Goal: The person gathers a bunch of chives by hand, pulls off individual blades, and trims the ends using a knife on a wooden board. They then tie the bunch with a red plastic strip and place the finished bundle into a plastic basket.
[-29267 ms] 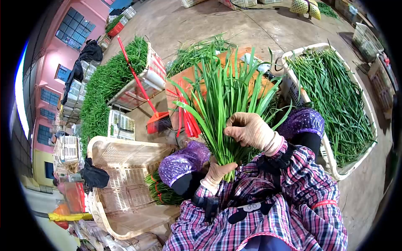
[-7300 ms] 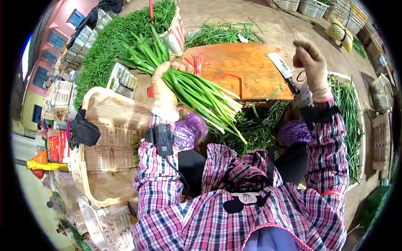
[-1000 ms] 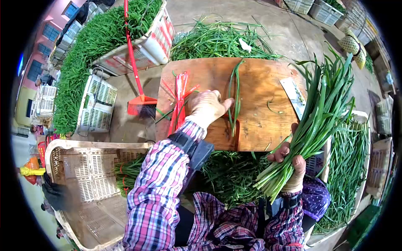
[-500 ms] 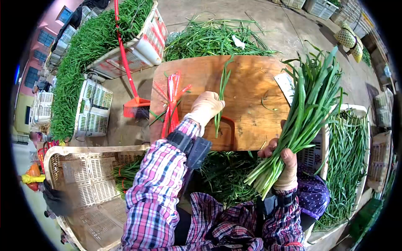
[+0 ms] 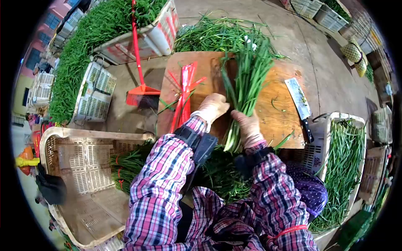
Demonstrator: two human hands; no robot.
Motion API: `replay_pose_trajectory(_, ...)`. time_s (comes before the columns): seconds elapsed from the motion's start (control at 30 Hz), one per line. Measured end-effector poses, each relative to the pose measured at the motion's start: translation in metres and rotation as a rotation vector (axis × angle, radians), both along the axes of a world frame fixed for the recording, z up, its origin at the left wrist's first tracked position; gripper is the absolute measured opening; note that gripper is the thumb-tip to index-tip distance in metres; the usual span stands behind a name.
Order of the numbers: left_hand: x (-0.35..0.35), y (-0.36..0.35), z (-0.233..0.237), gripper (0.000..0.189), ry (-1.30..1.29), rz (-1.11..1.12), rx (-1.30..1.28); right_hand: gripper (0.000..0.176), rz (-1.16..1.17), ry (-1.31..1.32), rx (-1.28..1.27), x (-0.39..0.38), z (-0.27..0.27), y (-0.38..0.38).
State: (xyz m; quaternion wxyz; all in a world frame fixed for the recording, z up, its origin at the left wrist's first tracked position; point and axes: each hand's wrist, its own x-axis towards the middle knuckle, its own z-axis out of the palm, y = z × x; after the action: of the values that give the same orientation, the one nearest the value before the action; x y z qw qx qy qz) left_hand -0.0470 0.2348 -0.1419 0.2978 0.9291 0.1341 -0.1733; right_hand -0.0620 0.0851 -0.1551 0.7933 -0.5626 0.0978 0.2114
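On the wooden board (image 5: 279,98) lies a bunch of Chinese chives (image 5: 250,79), its dark leaves pointing away from me and its pale stem ends towards me. My right hand (image 5: 248,125) closes round the stems from the right. My left hand (image 5: 214,109) is gloved and closed against the bunch's left side; its fingertips are turned away, so I cannot make out what they hold. Red strips of tie (image 5: 184,98) lie fanned out on the board's left part. A cleaver (image 5: 298,98) with a black handle rests at the right edge.
Crates of greens stand at the left (image 5: 94,98) and right (image 5: 325,146). A large crate (image 5: 90,184) at the lower left holds red-tied bunches (image 5: 130,169). Loose leaves (image 5: 217,39) lie beyond the board. A red broom (image 5: 140,90) leans at the left.
My right hand has brought the bunch from the right, down onto the board beside my left hand. The cleaver it covered is now visible. The view has shifted slightly.
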Motion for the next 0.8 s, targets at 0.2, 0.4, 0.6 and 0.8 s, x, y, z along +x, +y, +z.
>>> replay_pose_trajectory(0.2, 0.003, 0.002, 0.012, 0.027, 0.041, -0.097, -0.026, 0.050, 0.053, -0.062, -0.185, 0.034, 0.005, -0.008)
replay_pose_trajectory(0.4, -0.008, 0.026, 0.028, 0.027, -0.004, 0.224, -0.326, 0.057, 0.139, -0.087, -0.289, 0.046, -0.002, -0.007)
replay_pose_trajectory(0.6, -0.036, 0.024, 0.037, 0.041, -0.258, 0.086, 0.237, 0.060, 0.156, -0.051, -0.246, 0.046, 0.001, -0.004)
replay_pose_trajectory(0.8, -0.035, 0.022, 0.036, 0.034, 0.037, -0.011, 0.252, 0.074, 0.154, -0.205, -0.470, 0.039, 0.003, 0.003)
